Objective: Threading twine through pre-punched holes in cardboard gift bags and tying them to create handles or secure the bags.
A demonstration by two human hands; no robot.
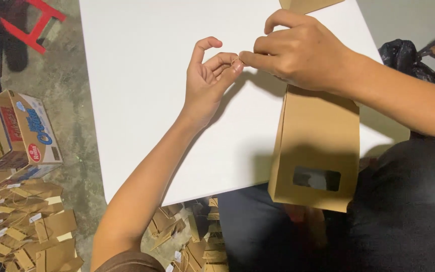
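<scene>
Left hand point(208, 83) and right hand point(298, 50) meet fingertip to fingertip, both pinching a thin brown string point(236, 61), barely visible. Just beside and below the right hand lies a flat brown paper bag point(315, 146) with a window cutout, its bottom overhanging the near edge of the white table point(142, 90). Table's left half is bare. On the floor left: cardboard box point(16, 133), piled brown bags point(26, 226).
</scene>
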